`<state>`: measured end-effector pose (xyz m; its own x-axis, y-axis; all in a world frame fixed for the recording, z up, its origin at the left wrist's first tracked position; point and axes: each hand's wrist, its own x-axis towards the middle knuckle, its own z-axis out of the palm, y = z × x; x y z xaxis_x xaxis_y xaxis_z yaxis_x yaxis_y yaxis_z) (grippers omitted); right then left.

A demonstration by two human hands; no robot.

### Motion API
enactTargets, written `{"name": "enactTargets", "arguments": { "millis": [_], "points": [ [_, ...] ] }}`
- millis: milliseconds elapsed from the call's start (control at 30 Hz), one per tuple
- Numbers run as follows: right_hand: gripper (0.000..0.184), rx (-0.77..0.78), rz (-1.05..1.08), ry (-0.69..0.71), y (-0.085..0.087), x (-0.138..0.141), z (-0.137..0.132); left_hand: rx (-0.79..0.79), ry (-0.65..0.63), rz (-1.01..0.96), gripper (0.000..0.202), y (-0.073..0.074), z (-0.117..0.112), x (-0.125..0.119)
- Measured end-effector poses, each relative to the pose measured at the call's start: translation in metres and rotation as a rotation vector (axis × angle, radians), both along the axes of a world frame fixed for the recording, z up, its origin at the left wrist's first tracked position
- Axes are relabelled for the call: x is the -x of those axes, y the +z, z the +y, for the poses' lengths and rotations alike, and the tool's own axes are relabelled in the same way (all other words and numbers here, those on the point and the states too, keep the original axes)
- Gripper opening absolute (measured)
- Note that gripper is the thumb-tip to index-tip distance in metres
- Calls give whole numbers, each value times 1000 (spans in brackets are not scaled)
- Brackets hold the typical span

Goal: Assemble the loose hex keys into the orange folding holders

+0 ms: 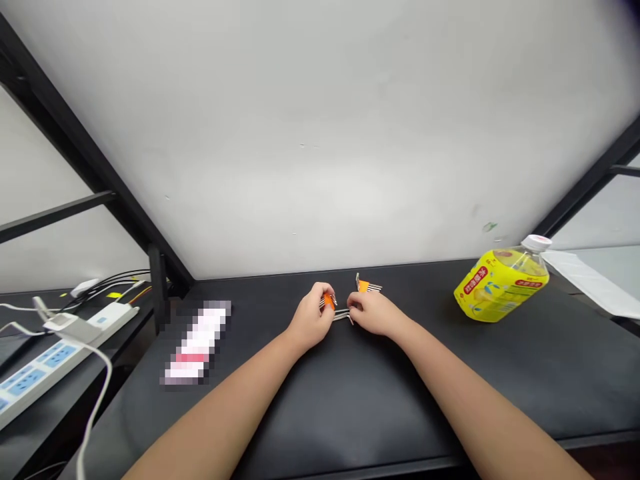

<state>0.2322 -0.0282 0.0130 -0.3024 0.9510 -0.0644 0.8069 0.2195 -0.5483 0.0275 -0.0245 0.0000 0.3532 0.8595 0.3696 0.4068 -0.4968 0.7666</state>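
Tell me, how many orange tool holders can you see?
2: one orange holder in the left hand, one orange holder on the table beyond the right hand. Others may be hidden.

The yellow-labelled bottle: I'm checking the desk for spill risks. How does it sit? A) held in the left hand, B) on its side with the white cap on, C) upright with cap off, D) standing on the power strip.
B: the yellow-labelled bottle lies on its side on the black desk, white cap on, apart from both hands.
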Motion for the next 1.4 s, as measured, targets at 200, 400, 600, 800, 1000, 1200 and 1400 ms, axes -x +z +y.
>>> {"name": "enactTargets", "arguments": {
  "millis": [200,400,600,800,1000,1200,1400],
  "points": [
    [19,-92,110,49,-4,-2,2,3,25,-60,26,-2,2,1],
    [10,-122,486,33,-11,14,-1,-82,-46,-41,29,0,-1,0],
    [19,53,859,-42,-23,24,2,-128,-45,-45,29,2,-4,-3],
    [24,183,852,-58,-23,18,4,-112,-110,8,36,4,-6,-4],
    [14,-13,623,-154,-17,13,6,-102,-101,16,38,1,-5,-3],
    [13,-128,228,-223,-15,-3,13,-42,-57,-17,38,-4,-2,0],
    [13,-94,-2,-115,-14,-9,11,-24,-30,-49,31,-2,0,0]
  ]
}}
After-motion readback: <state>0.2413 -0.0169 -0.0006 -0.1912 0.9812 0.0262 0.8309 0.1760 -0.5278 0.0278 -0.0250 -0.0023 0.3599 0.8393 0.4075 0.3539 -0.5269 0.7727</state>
